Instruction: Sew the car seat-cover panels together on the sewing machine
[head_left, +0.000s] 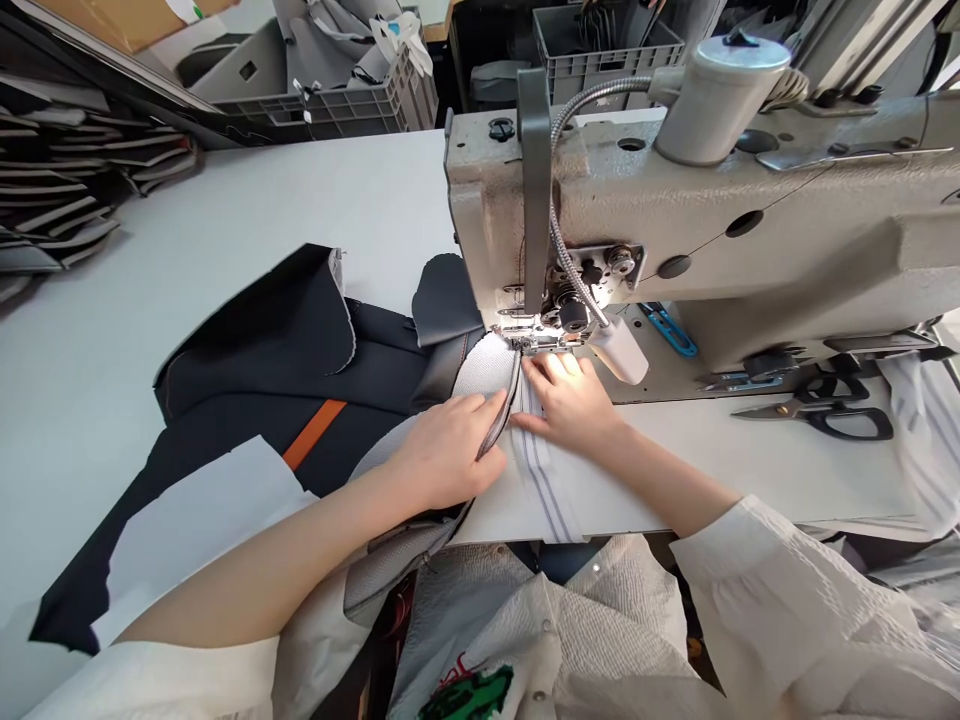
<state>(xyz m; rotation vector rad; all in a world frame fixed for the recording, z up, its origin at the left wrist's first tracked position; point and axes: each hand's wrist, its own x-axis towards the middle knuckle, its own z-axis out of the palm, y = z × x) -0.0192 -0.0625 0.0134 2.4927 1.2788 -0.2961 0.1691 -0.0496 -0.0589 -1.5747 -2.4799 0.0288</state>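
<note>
My left hand is closed on the dark piped edge of a grey mesh-backed fabric panel, its index finger pointing toward the presser foot. Flat beside the foot lies my right hand, fingers stretched out and thumb apart, on a white strip with dark stripes. The strip runs from the foot to the table's front edge. The panel joins a large black cover piece with an orange tab, spread out on the left. The needle tip is hard to make out under the lamp glare.
The sewing machine fills the right side, with a white lamp low by the foot. Blue thread snips and black scissors lie to the right. Stacked dark pieces stand at left; grey crates stand behind.
</note>
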